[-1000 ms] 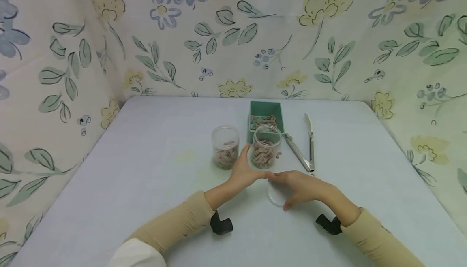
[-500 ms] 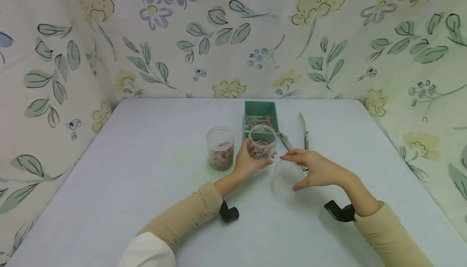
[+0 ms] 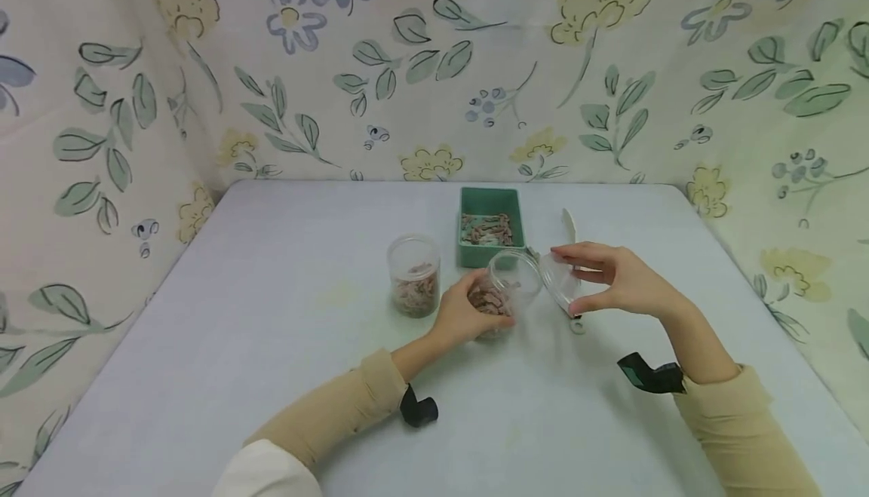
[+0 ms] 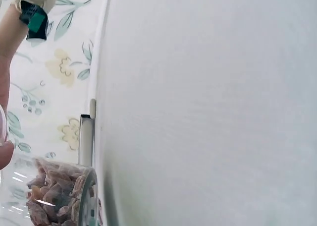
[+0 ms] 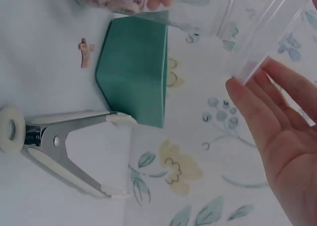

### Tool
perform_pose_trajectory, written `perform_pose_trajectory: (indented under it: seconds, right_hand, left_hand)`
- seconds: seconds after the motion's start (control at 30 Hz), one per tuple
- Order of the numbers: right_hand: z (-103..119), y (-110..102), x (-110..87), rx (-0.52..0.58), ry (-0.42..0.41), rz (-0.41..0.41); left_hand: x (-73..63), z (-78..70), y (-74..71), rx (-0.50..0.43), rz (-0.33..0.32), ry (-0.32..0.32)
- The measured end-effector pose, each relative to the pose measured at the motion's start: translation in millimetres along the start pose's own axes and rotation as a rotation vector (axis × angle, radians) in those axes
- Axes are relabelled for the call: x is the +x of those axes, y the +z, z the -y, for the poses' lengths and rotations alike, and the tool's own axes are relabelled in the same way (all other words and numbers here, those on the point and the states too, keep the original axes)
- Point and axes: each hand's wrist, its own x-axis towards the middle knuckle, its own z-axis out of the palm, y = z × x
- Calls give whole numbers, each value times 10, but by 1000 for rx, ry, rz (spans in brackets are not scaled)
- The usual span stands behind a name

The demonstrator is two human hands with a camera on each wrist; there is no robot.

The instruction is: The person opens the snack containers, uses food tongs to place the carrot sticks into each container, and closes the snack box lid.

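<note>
My left hand point(image 3: 465, 316) grips a clear jar point(image 3: 521, 289) partly filled with brownish-pink strips or pieces. The jar leans to the right in the head view, its mouth uncovered. Close to that mouth, my right hand point(image 3: 627, 286) pinches a clear round lid point(image 3: 560, 281) by its edge, held tilted in the air. In the right wrist view the lid point(image 5: 270, 30) stands just apart from the jar's rim. A second clear jar point(image 3: 414, 278) with similar pieces is upright left of my left hand; whether it has a lid cannot be told.
Behind the held jar stands a green tray point(image 3: 490, 254) with some of the same pieces in it. Open tongs point(image 5: 47, 137) lie right of the tray. One loose piece point(image 5: 85, 52) lies on the white table point(image 3: 305, 256). Floral cloth point(image 3: 407, 67) hangs behind.
My left hand has taken hold of the right-hand jar and tilted it rightward. My right hand has lifted the lid off the table and brought it up beside the jar's mouth.
</note>
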Motion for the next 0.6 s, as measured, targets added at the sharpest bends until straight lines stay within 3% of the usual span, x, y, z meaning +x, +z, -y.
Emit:
perform_pose_trajectory:
  seconds: [0.17,0.27,0.47,0.6]
  right_hand:
    - [26,22,49,-6,-2,100]
    - [50,29,58,-23,-24,154]
    - [141,41,57,19,-135,303]
    - [255,46,46,22,-170,376]
  left_hand:
    - [-146,-172,-16,155,122,16]
    - [-201,-261,-33,199,200,4]
    - [-294,-374,-165,120,381,-78]
    - [-328,-404,-267,47,534,-87]
